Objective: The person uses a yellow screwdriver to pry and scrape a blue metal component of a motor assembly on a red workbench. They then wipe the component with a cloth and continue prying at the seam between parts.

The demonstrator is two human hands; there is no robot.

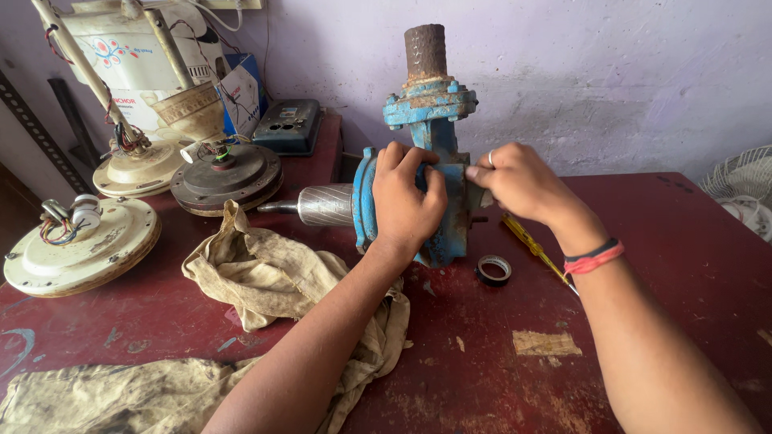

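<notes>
Near edge: stained beige cloth rag [273,281], crumpled on the dark red worn tabletop [683,265]; beyond it, small black roll of tape [493,270] and yellow-handled screwdriver [532,246], both lying just right of the pump. Centre: blue cast-metal pump body [438,193], paint chipped and rusted, resting on the tabletop; rusty brown pipe stub [425,52] rising upright from its bolted flange; ribbed silver rotor and shaft [318,205] projecting horizontally to the left, so the long axis runs left to right. Left hand [406,205]: fingers curled closed over the casing, gripping it. Right hand [519,181]: fingers pinched together against the casing's right face; whether it holds some small part cannot be told. Far left: cream ceiling-fan motor housings [80,241].
</notes>
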